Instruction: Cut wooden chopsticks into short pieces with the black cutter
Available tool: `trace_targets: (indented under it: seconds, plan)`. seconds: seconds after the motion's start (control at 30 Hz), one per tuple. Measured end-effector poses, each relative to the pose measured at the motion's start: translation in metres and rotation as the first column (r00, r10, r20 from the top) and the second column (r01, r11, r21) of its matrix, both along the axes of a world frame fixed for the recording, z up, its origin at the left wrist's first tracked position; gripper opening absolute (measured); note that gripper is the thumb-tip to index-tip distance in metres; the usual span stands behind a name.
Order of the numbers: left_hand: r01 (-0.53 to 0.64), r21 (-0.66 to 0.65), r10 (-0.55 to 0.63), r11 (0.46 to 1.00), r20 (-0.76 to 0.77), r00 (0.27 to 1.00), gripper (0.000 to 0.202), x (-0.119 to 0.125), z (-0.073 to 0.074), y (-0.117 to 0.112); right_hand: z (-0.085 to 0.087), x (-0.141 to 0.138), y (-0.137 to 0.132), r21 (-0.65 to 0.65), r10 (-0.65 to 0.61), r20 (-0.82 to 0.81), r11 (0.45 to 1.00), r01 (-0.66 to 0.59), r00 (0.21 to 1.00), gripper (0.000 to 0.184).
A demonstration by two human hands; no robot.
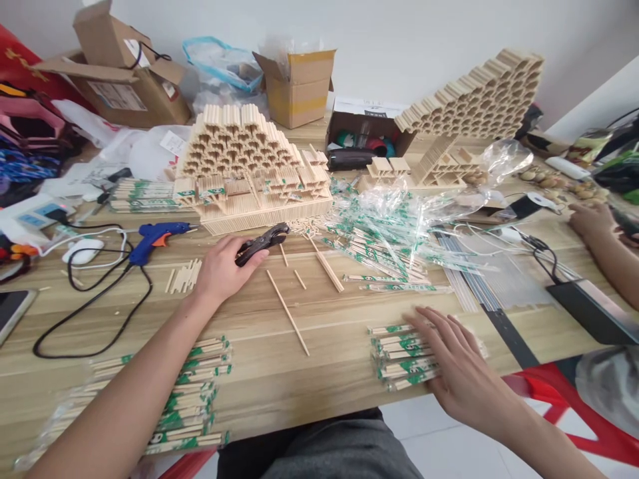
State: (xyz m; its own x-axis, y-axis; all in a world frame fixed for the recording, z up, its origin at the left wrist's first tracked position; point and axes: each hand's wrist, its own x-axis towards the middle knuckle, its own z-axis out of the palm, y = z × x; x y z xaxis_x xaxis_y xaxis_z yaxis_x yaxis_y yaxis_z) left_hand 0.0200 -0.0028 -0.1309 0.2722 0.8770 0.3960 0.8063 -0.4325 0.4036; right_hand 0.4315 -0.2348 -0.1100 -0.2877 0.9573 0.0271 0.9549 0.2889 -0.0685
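My left hand is closed around a dark hand tool, perhaps cutters or pliers, above the middle of the table. Below and beside it lie loose chopsticks and short cut stick pieces. Fingers stretched out, my right hand rests over a bundle of paper-and-plastic-wrapped chopsticks near the front edge. Another, larger pile of wrapped chopsticks lies partly under my left forearm. Behind the tool stands a stick-built model with a honeycomb-like roof.
A blue glue gun with a looping black cord lies at left. Torn wrappers are heaped centre-right. A second honeycomb structure, cardboard boxes and a black power adapter surround the workspace. Another person's hand is at far right.
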Motion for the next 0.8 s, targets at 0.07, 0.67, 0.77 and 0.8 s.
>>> trace_targets:
  seconds: [0.07, 0.67, 0.77, 0.8]
  plan:
    - [0.001, 0.003, -0.001, 1.000, -0.002, 1.000, 0.051, 0.000, -0.001, 0.000, 0.000, -0.002, -0.003, -0.009, 0.012, -0.032, 1.000, -0.012, 0.999, 0.092]
    - [0.006, 0.039, -0.007, 0.999, 0.025, 1.000, 0.045, -0.001, -0.001, 0.002, -0.033, 0.015, -0.015, 0.304, 0.223, -0.106, 0.935, -0.182, 0.969, 0.086]
    - [0.014, 0.051, -0.015, 0.999, 0.026, 1.000, 0.044, 0.000, -0.001, 0.002, -0.040, 0.015, -0.021, 0.340, 0.193, -0.088, 0.928, -0.152, 0.977, 0.090]
    - [0.014, 0.052, -0.015, 0.999, 0.025, 1.000, 0.044, 0.000, -0.001, 0.002, -0.042, 0.016, -0.022, 0.355, 0.177, -0.085, 0.925, -0.136, 0.981, 0.090]
